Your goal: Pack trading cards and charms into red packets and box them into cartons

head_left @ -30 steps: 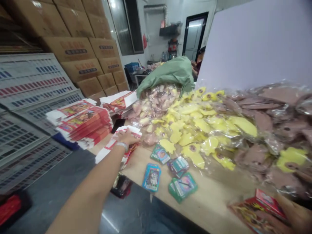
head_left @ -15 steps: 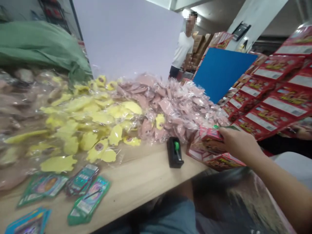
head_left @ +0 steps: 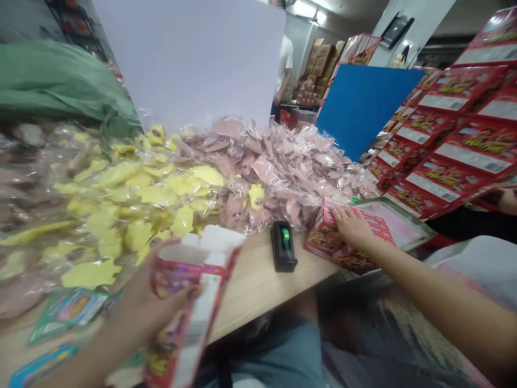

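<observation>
My left hand (head_left: 141, 307) is wrapped round a red printed cardboard box (head_left: 194, 318), its white top flaps standing open. The box is tilted over the near edge of the table, somewhat blurred. On the right, my right hand (head_left: 354, 229) lies with fingers stretched out on top of closed red boxes (head_left: 323, 240) at the table's edge. Between the hands stands a black tape dispenser (head_left: 283, 248) with a green roll. Bagged yellow figures (head_left: 153, 191) and bagged pink figures (head_left: 278, 161) are heaped behind. Card packs (head_left: 67, 315) lie at the left, partly hidden by my left arm.
Red cartons (head_left: 448, 145) are stacked high on the right. A blue board (head_left: 367, 108) and a large pale panel (head_left: 194, 59) stand behind the heap. Green cloth (head_left: 60, 86) covers the back left. A person (head_left: 284, 64) stands behind the panel. A green-rimmed tray (head_left: 404, 223) lies beyond my right hand.
My left hand has come into view with the open red box. My right hand has shifted left onto the top of the red boxes, uncovering the tray. The person behind has moved partly behind the panel.
</observation>
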Tool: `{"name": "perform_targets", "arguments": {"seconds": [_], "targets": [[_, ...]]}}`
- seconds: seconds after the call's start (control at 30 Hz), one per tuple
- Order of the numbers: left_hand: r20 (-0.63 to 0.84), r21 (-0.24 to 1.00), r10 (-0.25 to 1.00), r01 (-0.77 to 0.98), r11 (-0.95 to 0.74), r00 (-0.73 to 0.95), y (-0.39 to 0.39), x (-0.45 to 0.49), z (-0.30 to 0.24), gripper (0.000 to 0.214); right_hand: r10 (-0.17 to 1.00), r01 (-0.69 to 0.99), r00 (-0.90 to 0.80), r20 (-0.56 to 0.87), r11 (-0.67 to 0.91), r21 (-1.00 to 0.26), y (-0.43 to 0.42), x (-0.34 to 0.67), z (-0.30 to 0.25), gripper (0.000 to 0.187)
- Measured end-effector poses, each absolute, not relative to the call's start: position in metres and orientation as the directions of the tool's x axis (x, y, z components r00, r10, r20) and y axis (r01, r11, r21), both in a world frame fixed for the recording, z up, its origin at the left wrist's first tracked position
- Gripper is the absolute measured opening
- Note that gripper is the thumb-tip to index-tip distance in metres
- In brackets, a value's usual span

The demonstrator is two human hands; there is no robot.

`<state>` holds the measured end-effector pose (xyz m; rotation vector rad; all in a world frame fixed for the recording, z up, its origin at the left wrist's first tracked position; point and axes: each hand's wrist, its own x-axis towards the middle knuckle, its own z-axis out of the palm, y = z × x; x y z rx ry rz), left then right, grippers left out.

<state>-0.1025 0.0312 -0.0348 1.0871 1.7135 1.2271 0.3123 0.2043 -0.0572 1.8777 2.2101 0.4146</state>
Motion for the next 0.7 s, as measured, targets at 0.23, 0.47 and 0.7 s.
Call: {"name": "perform_targets", "arguments": {"seconds": [0.23, 0.47, 0.7], "targets": [[-0.047, 0.989, 0.931, 0.112, 0.093, -0.362, -0.012, -0.034, -0.094, 0.079, 0.924, 0.431, -0.346, -0.160, 0.005, -0.902, 0.056, 0.159, -0.049, 0.072], [0.055, 0.982, 0.996, 0.185, -0.041, -0.076, -0.045, -0.058, -0.094, 0.058, 0.805, -0.249, -0.390, -0.447, -0.559, -0.791, -0.021, 0.095, -0.092, 0.062], [-0.012, 0.960, 0.999, 0.279, -0.003, 0.050, -0.053, -0.066, -0.108, 0.014, 0.685, -0.172, -0.490, -0.539, -0.683, -0.710, 0.006, 0.102, -0.076, 0.046]]}}
